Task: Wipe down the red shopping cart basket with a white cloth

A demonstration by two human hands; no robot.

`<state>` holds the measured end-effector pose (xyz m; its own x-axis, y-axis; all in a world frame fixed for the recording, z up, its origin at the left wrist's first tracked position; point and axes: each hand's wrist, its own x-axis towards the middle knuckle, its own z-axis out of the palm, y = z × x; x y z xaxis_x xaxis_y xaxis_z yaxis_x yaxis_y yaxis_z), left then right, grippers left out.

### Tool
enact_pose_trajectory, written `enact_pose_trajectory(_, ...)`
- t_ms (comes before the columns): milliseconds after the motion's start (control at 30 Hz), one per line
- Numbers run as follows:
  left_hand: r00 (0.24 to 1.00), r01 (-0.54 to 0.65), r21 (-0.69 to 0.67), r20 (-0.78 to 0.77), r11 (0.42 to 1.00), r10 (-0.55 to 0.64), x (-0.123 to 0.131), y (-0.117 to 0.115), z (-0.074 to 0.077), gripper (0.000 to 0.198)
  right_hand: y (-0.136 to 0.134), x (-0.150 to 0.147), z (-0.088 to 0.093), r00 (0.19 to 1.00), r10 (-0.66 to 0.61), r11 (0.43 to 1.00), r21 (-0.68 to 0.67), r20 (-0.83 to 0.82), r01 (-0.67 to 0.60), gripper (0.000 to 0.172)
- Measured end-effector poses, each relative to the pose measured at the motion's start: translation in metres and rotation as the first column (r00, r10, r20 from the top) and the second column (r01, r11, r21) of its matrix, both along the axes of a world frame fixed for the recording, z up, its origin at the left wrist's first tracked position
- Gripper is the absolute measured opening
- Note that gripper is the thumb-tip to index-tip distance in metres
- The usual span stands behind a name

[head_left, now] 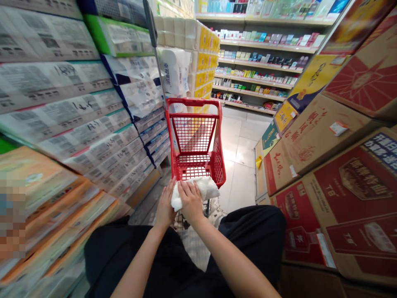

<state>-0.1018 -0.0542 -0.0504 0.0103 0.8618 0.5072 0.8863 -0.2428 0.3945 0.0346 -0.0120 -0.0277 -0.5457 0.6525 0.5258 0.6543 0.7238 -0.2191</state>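
Observation:
A red plastic basket cart (218,165) with mesh walls stands in front of my knees. Across its near rim lies a bunched white cloth (208,186). My right hand (190,201) is on top of the cloth, its fingers bent over and gripping it. At the cloth's left end is my left hand (165,203), its fingers closed along the cloth and the cart's near left corner. The palms and the part of the rim under the cloth are hidden.
Stacked packs (83,105) with handwritten prices line the left side. Tissue packs (204,62) rise behind the cart. Cardboard cartons (310,136) crowd the right. Tiled floor (240,142) runs toward shelves of small goods (266,74). A thin pole (158,62) stands at the cart's far left corner.

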Motion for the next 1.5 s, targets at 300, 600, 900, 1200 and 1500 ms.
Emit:
enact_pose_trajectory(300,0.997,-0.058,0.053,-0.051,0.997,0.060,0.006,0.006,0.001,0.074,0.046,0.122,-0.003,0.992,0.108,0.976,0.183,0.063,-0.118,0.048)
enact_pose_trajectory(600,0.998,-0.057,0.052,0.000,0.997,0.057,0.007,0.006,0.000,0.064,0.033,0.125,-0.009,0.980,-0.022,0.997,0.073,-0.200,0.037,0.053)
enact_pose_trajectory(900,1.000,0.021,0.010,0.005,1.000,-0.022,0.001,0.000,0.002,0.068,-0.001,0.004,-0.002,0.999,-0.010,0.999,0.030,-0.049,0.011,0.052)
enact_pose_trajectory(1200,0.999,-0.037,0.015,0.001,0.999,0.037,0.005,0.006,0.000,0.063,0.037,0.122,0.000,0.995,0.079,0.989,0.117,0.065,-0.087,0.053)
enact_pose_trajectory(1500,0.997,-0.043,0.035,0.061,0.998,0.040,0.007,0.006,-0.002,0.061,0.032,0.127,-0.002,0.997,0.000,0.998,0.060,-0.072,0.005,0.057)
